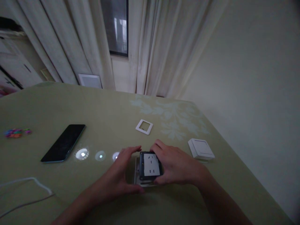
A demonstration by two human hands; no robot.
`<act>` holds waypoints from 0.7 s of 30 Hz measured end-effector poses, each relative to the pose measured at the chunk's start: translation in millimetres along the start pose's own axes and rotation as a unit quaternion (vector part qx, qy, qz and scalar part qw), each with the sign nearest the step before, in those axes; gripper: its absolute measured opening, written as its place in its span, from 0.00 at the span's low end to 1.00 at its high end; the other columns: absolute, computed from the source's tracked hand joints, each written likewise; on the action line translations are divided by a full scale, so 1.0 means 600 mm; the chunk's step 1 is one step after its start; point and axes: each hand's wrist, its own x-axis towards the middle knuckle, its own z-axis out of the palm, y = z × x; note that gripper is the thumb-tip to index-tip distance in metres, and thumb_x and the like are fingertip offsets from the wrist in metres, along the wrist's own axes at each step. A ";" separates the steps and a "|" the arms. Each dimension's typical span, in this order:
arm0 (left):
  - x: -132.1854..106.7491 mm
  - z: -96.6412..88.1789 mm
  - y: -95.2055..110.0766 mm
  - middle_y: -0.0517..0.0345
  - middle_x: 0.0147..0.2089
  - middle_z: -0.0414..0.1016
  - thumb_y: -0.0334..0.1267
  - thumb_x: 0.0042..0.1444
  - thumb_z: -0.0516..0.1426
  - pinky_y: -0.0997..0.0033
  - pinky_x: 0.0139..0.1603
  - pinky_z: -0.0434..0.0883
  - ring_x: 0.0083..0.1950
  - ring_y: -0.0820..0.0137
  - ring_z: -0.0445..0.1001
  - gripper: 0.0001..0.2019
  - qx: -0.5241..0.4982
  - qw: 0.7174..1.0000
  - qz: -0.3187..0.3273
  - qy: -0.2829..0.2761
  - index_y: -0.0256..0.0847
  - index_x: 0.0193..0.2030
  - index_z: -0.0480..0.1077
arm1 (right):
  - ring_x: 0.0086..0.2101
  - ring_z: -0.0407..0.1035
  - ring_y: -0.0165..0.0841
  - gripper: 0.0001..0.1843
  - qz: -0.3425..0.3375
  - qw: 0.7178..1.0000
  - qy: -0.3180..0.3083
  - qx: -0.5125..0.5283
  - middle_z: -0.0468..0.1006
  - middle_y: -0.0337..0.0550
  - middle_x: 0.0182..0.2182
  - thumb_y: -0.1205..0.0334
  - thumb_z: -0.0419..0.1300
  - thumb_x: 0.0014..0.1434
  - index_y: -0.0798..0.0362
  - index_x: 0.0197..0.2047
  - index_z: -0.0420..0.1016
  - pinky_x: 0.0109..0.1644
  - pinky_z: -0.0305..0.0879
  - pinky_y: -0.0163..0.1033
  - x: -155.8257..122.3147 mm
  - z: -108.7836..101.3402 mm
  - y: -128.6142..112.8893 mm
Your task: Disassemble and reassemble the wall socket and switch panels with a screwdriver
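Note:
A wall socket module (151, 165) with a white face and dark frame is gripped by my right hand (174, 164), fingers at its upper edge and thumb at its lower right. Beneath it lies a white mounting box (137, 175), mostly covered; the module sits slightly askew over it. My left hand (123, 170) curves around the box's left side, thumb near the lower edge and fingers apart at the top. A gap shows between its palm and the box. Beyond the hands lies a white square cover frame (144, 127), flat on the table.
On the right stands a white wall switch (201, 148). A black phone (63, 143) lies to the left, with small colourful pieces (16, 133) farther left. A white cable (35, 179) crosses the near left of the green tabletop (98, 109). Curtains (161, 47) hang behind.

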 end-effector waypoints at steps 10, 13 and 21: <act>0.000 0.012 -0.005 0.46 0.73 0.70 0.34 0.48 0.74 0.37 0.71 0.72 0.72 0.44 0.72 0.52 0.031 0.999 0.006 -0.029 0.56 0.76 0.54 | 0.43 0.74 0.41 0.36 -0.008 0.999 -0.029 0.021 0.74 0.46 0.53 0.60 0.81 0.46 0.51 0.54 0.70 0.40 0.63 0.41 0.006 0.004 0.001; 0.003 0.011 0.006 0.48 0.69 0.72 0.34 0.50 0.73 0.42 0.67 0.75 0.69 0.47 0.74 0.48 0.029 0.999 0.021 -0.037 0.55 0.74 0.55 | 0.42 0.74 0.40 0.34 -0.010 0.999 -0.034 0.031 0.73 0.46 0.53 0.61 0.79 0.47 0.52 0.55 0.70 0.40 0.62 0.41 0.008 0.005 0.006; 0.004 0.013 0.015 0.50 0.71 0.66 0.30 0.51 0.71 0.42 0.72 0.70 0.72 0.48 0.68 0.50 0.034 0.998 0.047 0.022 0.58 0.74 0.52 | 0.46 0.73 0.42 0.32 -0.014 0.998 -0.033 0.059 0.71 0.46 0.54 0.65 0.75 0.49 0.51 0.55 0.68 0.45 0.66 0.43 0.007 -0.006 0.004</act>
